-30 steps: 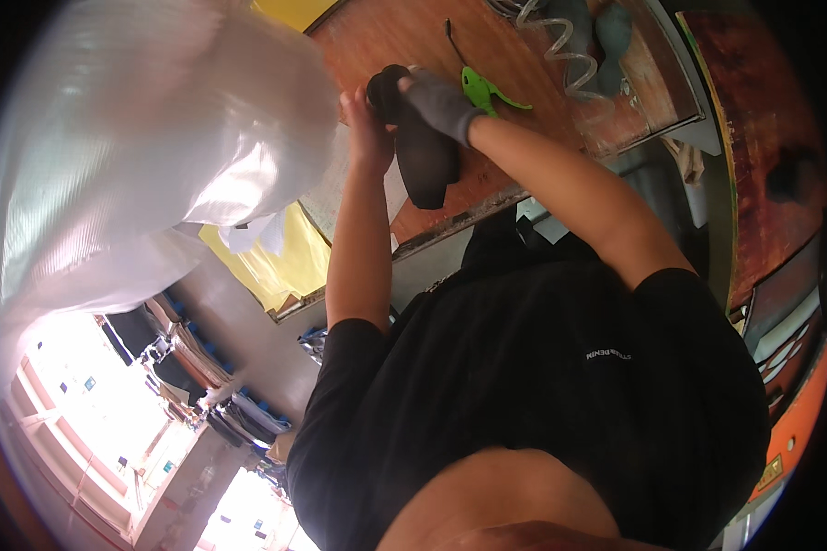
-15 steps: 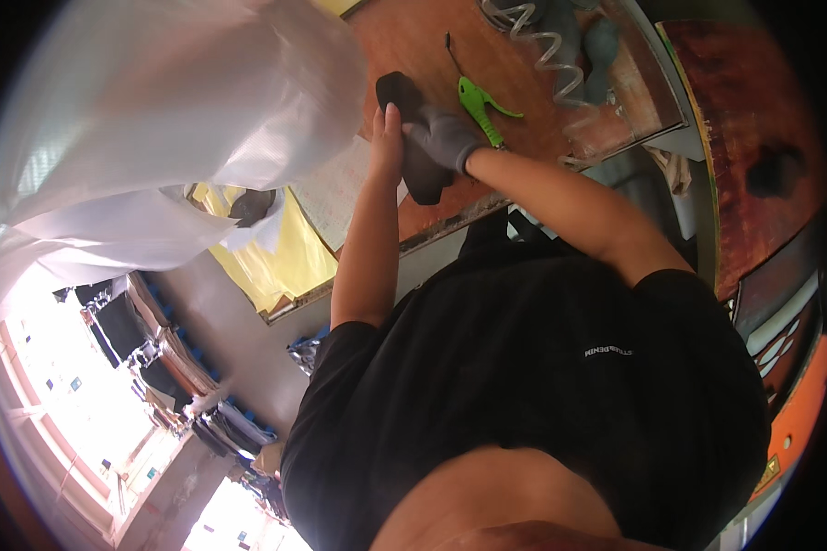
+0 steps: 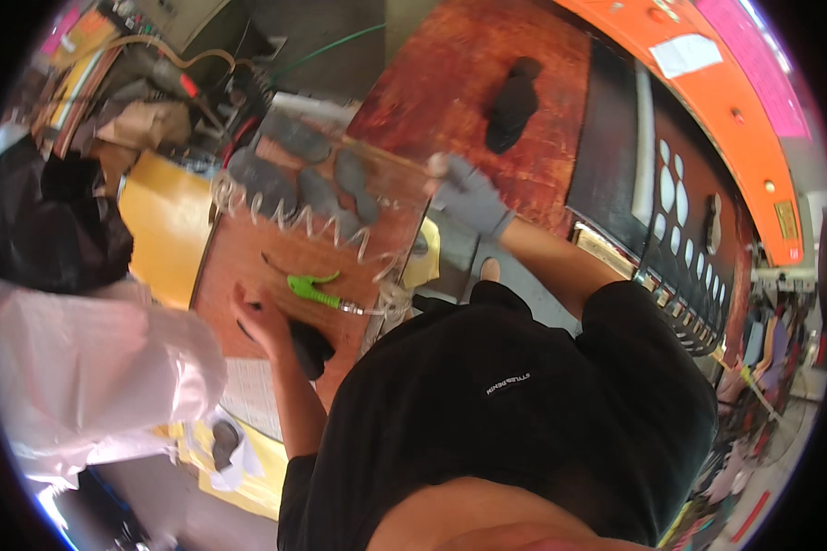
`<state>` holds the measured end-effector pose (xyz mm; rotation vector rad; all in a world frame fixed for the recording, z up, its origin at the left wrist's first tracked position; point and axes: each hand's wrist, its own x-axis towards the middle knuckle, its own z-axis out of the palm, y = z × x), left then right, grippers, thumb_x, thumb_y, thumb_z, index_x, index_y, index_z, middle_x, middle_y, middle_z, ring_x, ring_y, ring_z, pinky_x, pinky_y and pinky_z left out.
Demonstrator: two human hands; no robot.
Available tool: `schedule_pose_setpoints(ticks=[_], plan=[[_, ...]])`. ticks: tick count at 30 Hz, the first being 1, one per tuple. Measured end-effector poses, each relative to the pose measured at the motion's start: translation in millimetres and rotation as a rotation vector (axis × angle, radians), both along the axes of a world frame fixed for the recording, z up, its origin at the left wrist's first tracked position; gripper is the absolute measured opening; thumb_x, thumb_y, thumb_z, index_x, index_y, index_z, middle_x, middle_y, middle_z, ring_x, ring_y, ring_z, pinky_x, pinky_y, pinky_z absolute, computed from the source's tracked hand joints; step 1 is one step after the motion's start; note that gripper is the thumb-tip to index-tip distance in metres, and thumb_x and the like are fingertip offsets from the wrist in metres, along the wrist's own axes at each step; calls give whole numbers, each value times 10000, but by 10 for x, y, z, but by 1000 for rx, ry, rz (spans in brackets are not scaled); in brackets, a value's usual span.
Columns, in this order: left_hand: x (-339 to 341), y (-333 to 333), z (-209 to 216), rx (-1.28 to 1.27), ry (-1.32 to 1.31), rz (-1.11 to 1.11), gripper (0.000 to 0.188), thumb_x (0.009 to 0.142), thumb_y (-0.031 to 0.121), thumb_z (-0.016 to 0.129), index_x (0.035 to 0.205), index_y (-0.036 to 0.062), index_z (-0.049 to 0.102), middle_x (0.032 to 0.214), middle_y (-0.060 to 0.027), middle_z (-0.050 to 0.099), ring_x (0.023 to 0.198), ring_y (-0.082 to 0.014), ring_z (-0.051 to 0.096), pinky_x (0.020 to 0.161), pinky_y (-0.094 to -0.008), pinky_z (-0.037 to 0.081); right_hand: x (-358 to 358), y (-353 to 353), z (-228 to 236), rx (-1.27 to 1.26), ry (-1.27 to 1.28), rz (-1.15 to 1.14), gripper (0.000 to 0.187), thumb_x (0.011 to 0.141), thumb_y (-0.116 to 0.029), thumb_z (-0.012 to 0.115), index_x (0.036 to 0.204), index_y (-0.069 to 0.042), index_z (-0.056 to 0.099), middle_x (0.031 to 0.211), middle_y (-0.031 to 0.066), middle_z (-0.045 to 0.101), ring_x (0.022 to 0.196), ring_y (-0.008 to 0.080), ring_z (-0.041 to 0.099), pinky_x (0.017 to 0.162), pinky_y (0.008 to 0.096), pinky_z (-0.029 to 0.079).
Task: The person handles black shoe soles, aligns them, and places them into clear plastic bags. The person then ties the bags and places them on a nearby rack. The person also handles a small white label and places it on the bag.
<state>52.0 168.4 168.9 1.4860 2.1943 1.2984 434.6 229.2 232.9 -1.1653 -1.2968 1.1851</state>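
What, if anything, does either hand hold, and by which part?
Right hand: nothing visible. Left hand: over a black piece, but whether it grips is unclear.

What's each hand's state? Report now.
Left hand: over black sole-shaped piece; grip cannot be told.
Right hand: nothing visibly held; open or closed unclear.

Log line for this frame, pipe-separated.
left hand: over black sole-shaped piece, contact unclear | right hand: grey-gloved, grip unclear | green air gun: on bench

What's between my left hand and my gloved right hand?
In the head view, a green air gun and part of a clear coiled hose lie between your left hand and gloved right hand.
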Motion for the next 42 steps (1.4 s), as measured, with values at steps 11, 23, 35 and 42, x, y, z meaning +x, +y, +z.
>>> schedule_pose_setpoints(ticks=[11, 23, 35, 42], plan=[[3839, 2382, 1331, -751, -672, -898, 563, 867, 463, 531, 1260, 65, 467, 1253, -115, 498, 1140, -256, 473, 961, -420, 346, 1734, 840, 373, -483, 258, -499, 351, 800, -357, 587, 1016, -83, 542, 839, 44, 565, 710, 165, 512, 635, 312, 428], [4013, 1726, 866, -1005, -949, -785, 280, 926, 279, 467, 1072, 54, 547, 991, -84, 610, 851, -227, 613, 717, -415, 514, 1669, 649, 449, -431, -347, -177, 532, 744, -485, 520, 869, 19, 635, 713, 169, 614, 674, 300, 601, 642, 355, 473], [3764, 1118, 782, -873, -1472, -828, 207, 831, 122, 528, 999, 5, 559, 929, -146, 627, 790, -248, 630, 690, -403, 522, 1383, 337, 259, -373, -513, -238, 549, 729, -399, 640, 1095, 8, 597, 972, 193, 642, 836, 234, 632, 728, 348, 483], [4054, 1204, 850, -779, -857, -647, 593, 851, 424, 528, 1277, 17, 463, 1351, -208, 400, 1257, -407, 346, 993, -485, 342, 1654, 592, 195, -516, -139, -165, 338, 815, -254, 626, 1019, 15, 607, 980, 85, 617, 868, 168, 584, 764, 296, 472]])
